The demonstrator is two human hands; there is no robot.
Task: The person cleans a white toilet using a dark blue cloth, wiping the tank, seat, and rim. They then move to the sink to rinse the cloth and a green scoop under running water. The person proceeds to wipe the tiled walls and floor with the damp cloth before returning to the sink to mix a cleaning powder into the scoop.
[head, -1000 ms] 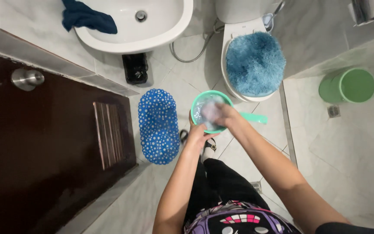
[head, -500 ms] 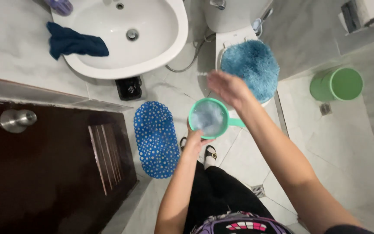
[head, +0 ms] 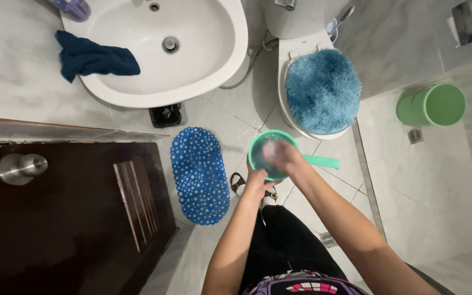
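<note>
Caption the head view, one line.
Left hand holds a green dipper; right hand reaches inside it.

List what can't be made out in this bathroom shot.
- Inside of the green dipper: head view, right hand covers it, blurred.
- Left hand grip: under the dipper.
- Purple thing by the sink: cut by top edge.
- Feet: hidden by legs.

the pale tiled floor [head: 427, 180] carries a blue dotted mat [head: 199, 175] beside the toilet base [head: 296, 117], a green bin [head: 431, 105] lying near a drain grate [head: 415, 135].
</note>
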